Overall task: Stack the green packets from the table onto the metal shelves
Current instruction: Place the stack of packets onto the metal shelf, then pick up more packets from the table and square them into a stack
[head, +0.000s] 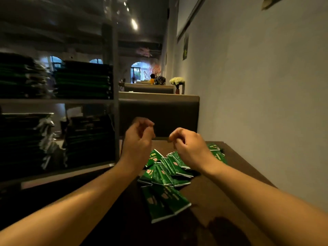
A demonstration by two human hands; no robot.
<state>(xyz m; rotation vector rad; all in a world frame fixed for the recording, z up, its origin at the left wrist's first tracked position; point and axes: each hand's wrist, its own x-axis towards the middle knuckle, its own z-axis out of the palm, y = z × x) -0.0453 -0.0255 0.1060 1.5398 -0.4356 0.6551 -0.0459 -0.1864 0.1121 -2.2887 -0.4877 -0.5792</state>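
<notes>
Several green packets (165, 176) lie in a loose, overlapping heap on the dark wooden table (221, 196). My left hand (139, 139) hovers above the far left of the heap, fingers curled with nothing in them. My right hand (188, 144) hovers over the heap's far right, fingers also curled and empty; it hides part of the packets behind it. The metal shelves (58, 101) stand to the left of the table, with dark stacks of green packets (83, 80) on two levels.
A grey wall (266, 86) runs along the table's right side. A padded booth backrest (159, 112) stands behind the table. Farther back are more booths, a vase of white flowers (177, 82) and a person in the distance.
</notes>
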